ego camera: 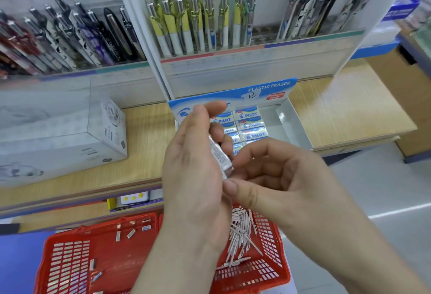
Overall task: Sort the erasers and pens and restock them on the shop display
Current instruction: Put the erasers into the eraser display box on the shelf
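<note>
**Q:** What surrounds the box, and what stands in front of it?
**A:** The box lies open on a wooden shelf. Behind it rise the pen racks, and to its left is a grey carton. Below and in front of it two red baskets stand side by side, the left basket and the right basket. Both hands are raised in front of the box and cover its left and near parts.

**Q:** How do the hands stand?
**A:** The left hand is upright, with its fingers curled round an eraser. On the right hand the thumb and forefinger are closed on the eraser's lower end, and the other fingers are loosely curled. The eraser is held by both hands in front of the box, with its edge toward the camera.

**Q:** How many are there of each thing?
**A:** One eraser is in hand. The boxed erasers lie in two columns with at least six labels showing; the left hand hides the rest, so no full count can be made. At least six loose erasers are scattered in the left basket. The pens form a white heap in the right basket, too tangled to count. The rack pens directly behind the box are yellow and white, and dark patterned ones stand to either side.
</note>
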The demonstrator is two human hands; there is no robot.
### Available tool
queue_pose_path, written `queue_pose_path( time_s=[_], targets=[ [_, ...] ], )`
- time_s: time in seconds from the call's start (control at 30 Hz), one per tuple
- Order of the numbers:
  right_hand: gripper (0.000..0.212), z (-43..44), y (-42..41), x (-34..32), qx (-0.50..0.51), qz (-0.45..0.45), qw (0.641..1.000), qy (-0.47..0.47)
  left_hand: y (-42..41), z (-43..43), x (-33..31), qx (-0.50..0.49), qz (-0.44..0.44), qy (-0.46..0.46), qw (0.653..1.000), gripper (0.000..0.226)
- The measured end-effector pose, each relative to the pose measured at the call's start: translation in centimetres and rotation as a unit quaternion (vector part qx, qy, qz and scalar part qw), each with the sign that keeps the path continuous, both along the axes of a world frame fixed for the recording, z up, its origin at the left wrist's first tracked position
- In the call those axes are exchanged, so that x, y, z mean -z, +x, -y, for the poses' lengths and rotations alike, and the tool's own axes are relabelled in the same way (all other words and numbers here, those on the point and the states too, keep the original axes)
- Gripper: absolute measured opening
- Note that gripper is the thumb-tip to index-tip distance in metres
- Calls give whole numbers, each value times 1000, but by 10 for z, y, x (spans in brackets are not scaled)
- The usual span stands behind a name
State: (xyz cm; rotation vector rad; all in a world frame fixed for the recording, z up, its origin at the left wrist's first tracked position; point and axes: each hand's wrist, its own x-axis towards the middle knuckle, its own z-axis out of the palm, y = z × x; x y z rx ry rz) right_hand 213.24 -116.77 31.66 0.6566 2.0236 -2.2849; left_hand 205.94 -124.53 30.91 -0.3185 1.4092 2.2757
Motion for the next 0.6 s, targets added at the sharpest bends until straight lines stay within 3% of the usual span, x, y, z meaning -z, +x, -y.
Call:
queue_pose_path(
  time_s=[0.23, 0.33, 0.43, 0.6],
  targets=[
    [37, -1, 2, -2, 41, -10, 999, -25, 7, -6, -1, 18, -67, -65, 995, 23],
    [29, -3, 2, 1, 84, -13, 995, -60, 7, -4, -2, 65, -53, 1, 996, 15],
    [15, -9, 3, 7, 138, -12, 986, -93, 5, 2, -2, 121, -48, 46, 990, 23],
    [15, -19, 5, 7, 165, -7, 984, -73, -4, 20, 2, 211, -131, -25, 968, 33]
  ],
)
